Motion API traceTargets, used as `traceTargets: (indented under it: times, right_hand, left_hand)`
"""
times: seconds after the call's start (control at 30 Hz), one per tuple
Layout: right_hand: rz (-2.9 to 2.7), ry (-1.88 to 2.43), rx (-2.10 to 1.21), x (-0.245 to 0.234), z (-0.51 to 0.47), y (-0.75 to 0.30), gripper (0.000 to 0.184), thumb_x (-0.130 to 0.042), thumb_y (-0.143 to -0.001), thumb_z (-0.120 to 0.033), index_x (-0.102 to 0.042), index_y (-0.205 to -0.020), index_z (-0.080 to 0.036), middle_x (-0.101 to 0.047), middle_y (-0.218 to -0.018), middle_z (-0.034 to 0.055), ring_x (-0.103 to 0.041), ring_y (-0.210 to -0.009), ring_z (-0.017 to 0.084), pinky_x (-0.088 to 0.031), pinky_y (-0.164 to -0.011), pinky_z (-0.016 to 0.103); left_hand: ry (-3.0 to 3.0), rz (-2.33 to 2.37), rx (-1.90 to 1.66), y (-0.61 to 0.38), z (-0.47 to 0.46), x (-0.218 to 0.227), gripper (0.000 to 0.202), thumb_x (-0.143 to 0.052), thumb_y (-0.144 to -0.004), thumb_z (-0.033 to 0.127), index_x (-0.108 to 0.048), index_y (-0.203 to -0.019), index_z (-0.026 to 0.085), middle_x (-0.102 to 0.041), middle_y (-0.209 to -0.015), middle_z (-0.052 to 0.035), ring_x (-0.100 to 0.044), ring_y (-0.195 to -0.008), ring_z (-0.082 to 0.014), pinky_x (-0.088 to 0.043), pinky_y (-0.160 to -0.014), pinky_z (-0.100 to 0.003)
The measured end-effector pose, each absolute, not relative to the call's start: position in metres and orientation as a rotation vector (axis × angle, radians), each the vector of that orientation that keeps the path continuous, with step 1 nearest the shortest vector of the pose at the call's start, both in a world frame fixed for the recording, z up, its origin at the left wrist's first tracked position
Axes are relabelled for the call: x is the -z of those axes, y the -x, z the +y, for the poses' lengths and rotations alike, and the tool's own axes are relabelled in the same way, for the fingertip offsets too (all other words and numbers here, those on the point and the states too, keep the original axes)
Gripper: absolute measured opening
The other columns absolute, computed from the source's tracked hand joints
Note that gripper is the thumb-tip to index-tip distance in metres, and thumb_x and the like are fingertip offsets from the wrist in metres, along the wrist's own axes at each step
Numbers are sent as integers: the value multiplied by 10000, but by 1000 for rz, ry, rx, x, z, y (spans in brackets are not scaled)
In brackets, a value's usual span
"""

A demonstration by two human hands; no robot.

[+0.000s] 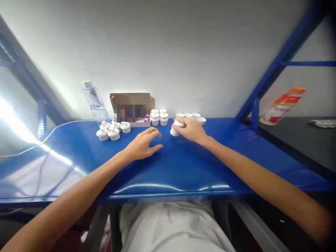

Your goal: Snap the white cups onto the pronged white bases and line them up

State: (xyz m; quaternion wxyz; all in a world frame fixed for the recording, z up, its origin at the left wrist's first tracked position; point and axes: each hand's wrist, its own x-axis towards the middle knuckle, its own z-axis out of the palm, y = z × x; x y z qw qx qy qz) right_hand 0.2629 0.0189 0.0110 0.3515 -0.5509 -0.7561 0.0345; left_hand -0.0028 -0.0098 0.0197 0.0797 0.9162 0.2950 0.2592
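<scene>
On table (183, 168), right hand (191, 130) grips one pot (173, 131), four pots (188, 115) behind

- White plastic cups (160, 117) stacked on a glossy blue table (183, 168).
- Brown cardboard box (132, 101) against a grey-white wall (170, 52).
- Orange-and-white packet (282, 106) beside a blue frame (278, 61).
- Clear bottle (95, 101).

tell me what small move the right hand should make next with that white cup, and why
Probably lift the white cup a little and bring it toward the left hand. The right hand grips it, it seems tipped on the blue table, and the left hand rests open and empty close by.
</scene>
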Motion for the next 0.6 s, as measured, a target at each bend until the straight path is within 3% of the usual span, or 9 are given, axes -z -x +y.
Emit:
traceTargets:
  times: [0.1,0.33,0.47,0.6]
  right_hand:
    - [-2009,1568,63,1,60,-272,425,-599,-897,-485,-668,-1198,-193,-707,-1159,132,-635,-1084,321,-477,-917,399]
    - [-1910,1723,17,5,129,-264,467,-587,-882,-330,-505,-1294,-127,-674,-1146,186,-628,-1050,341,-496,-869,416]
    - [-2012,1761,225,1,124,-271,624,-559,-858,-233,-375,-1435,-86,-623,-1256,237,-565,-1169,383,-421,-975,492]
    - [-2102,1881,335,2,115,-284,588,-524,-844,-166,-409,-1413,-67,-642,-1219,256,-512,-1239,417,-346,-1010,555]
  left_hand:
    - [-2758,905,-681,7,-5,-17,234,-610,-919,358,-628,-1103,214,-625,-1181,-86,-639,-1052,-245,-501,-941,-369]
    - [-2795,876,-592,6,-9,-20,229,-598,-920,363,-673,-1082,220,-622,-1229,-91,-652,-1024,-238,-513,-920,-357]
    - [-2866,984,-564,10,-5,-26,250,-586,-918,364,-678,-1098,219,-636,-1206,-92,-653,-1013,-246,-518,-897,-362]
    - [-2918,1401,-659,27,11,-33,285,-569,-908,364,-660,-1118,194,-652,-1169,-117,-623,-1077,-294,-491,-939,-414]
